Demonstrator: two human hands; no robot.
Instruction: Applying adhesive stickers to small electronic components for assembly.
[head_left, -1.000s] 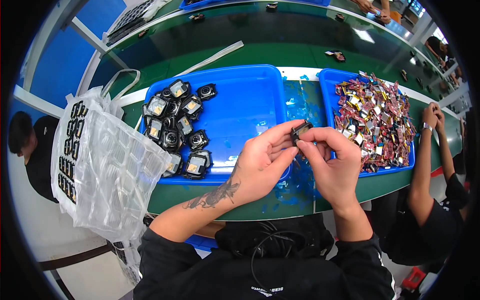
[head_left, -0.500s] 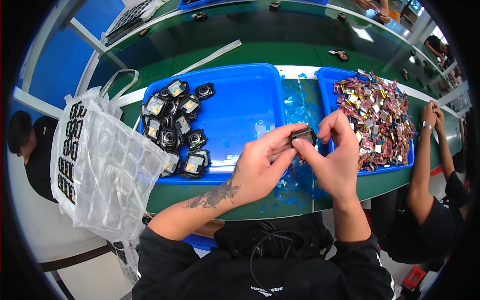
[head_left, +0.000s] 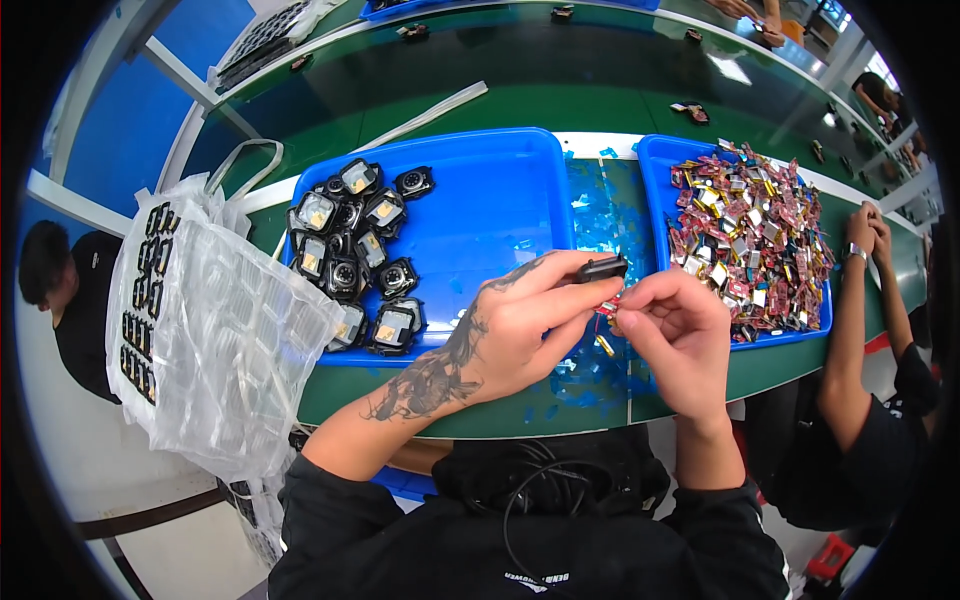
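My left hand (head_left: 530, 320) holds a black watch case (head_left: 601, 268) by its edge, tilted nearly side-on, above the strip between two blue trays. Just below the case shows a small red circuit board (head_left: 606, 309) with a yellowish part (head_left: 604, 346) dangling under it. The thumb and forefinger of my right hand (head_left: 685, 345) are pinched at the board's right edge. Whether the board is still joined to the case is hidden by my left fingers. Several black watch cases (head_left: 397, 276) lie piled in the left part of the left tray (head_left: 480, 180).
In the right tray (head_left: 655, 165) lies a heap of red circuit boards with silver and yellow parts (head_left: 750, 240). Blue film scraps (head_left: 590, 385) litter the green bench. A translucent plastic bag (head_left: 225, 340) hangs at the left. Another person's hands (head_left: 868, 230) are at the right.
The watch case has turned from face-up to nearly edge-on. My right hand has moved off it and down, pinching at the circuit board, which now shows below the case.
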